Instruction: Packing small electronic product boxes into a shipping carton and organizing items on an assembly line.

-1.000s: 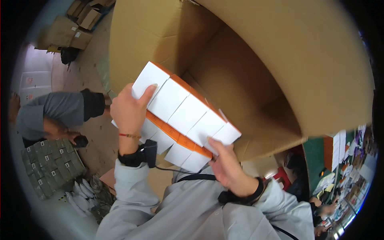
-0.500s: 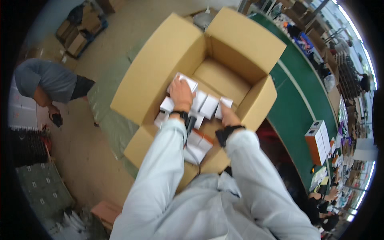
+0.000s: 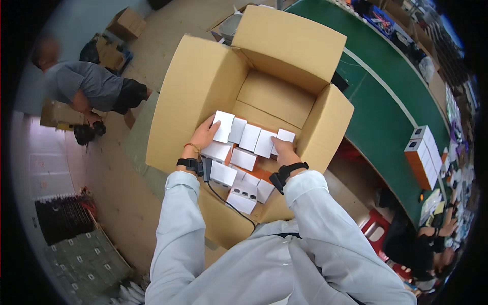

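A large open cardboard carton [image 3: 277, 96] stands in front of me with its flaps spread. Inside it, a row of small white boxes [image 3: 249, 138] lies across the middle. My left hand [image 3: 204, 134] is closed on the white box [image 3: 223, 126] at the row's left end, its thumb on the top face. At the other end, my right hand [image 3: 284, 149] grips the last white box [image 3: 286, 135], its fingers partly hidden. More white boxes with orange sides [image 3: 243, 159] sit nearer to me in the carton, some tilted. Black straps circle both wrists.
A green table [image 3: 378, 109] runs along the right, bearing a stack of white and orange boxes [image 3: 424, 155]. Left of the carton, a person in grey [image 3: 91, 86] holds a dark object. A cable [image 3: 223, 199] hangs from my left wrist across the carton's near side.
My left hand has shifted from the top of the end box to its left side. My right hand stays at the row's right end. The person on the left appears more upright.
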Motion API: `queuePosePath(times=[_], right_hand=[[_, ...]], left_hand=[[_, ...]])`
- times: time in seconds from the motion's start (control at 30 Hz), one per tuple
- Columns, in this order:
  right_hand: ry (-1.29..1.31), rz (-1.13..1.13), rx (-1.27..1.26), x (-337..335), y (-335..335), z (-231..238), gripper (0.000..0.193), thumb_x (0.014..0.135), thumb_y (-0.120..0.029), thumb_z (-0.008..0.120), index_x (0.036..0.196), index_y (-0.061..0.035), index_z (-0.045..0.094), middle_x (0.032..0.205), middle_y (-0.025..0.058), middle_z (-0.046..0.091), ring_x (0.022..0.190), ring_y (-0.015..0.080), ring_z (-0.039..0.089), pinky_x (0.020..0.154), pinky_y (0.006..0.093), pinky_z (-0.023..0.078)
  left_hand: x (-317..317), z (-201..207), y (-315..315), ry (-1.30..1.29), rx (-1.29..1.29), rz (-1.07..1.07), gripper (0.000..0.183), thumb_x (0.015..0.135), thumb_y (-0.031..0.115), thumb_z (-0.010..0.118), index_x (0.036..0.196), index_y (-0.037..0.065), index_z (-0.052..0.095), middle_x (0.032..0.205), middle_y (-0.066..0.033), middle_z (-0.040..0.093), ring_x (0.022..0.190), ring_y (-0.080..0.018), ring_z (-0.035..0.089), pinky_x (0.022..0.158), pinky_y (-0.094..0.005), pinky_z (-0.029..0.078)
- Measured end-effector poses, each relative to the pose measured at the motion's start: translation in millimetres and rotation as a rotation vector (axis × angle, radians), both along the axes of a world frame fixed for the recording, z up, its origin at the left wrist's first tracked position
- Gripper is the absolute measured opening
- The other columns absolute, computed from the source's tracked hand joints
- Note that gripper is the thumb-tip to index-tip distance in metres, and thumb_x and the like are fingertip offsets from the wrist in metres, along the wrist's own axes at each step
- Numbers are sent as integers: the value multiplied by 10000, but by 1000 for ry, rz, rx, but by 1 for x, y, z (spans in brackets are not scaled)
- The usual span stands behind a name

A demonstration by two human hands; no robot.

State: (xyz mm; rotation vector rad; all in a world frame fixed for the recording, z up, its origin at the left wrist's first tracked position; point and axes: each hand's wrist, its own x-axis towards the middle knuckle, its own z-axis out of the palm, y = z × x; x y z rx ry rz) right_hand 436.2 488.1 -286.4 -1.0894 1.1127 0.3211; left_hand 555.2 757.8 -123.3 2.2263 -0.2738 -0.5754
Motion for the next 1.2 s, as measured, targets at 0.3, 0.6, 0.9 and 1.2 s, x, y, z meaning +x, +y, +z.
queuePosePath(times=[0.3, 0.6, 0.9, 1.2], right_hand=[[174, -242, -135, 2, 7, 43, 789, 768, -257, 926, 1361, 82, 533, 1374, 229, 620, 1251, 315, 618, 995, 434, 532], [-150, -326, 21, -9, 27, 90, 642, 811, -80, 871, 1372, 10, 573, 1245, 144, 699, 1098, 251, 699, 877, 412, 600], [-448, -363, -15, -66, 7, 204, 713, 823, -90, 861, 1341, 25, 383, 1296, 200, 584, 1136, 292, 656, 842, 414, 615], [-330, -137, 141, -101, 16, 286, 809, 871, -57, 806, 1453, -18, 246, 1415, 157, 471, 1309, 278, 521, 1105, 401, 462]], left_hand=[[44, -18, -40, 318, 38, 111, 721, 955, 549, 656, 1426, 11, 567, 1368, -152, 645, 1257, -236, 603, 1041, -363, 483], [29, -52, -12, 14, 185, 212, 589, 791, 446, 859, 1160, 4, 738, 1117, -158, 769, 1043, -280, 739, 895, -385, 573], [-53, 79, -42, -269, -32, 279, 541, 815, 306, 864, 1198, -27, 677, 1080, -152, 765, 978, -264, 742, 882, -378, 572], [-90, 148, -5, -239, -94, 303, 376, 811, 152, 838, 1104, -40, 700, 1002, -109, 765, 893, -161, 701, 810, -329, 559]])
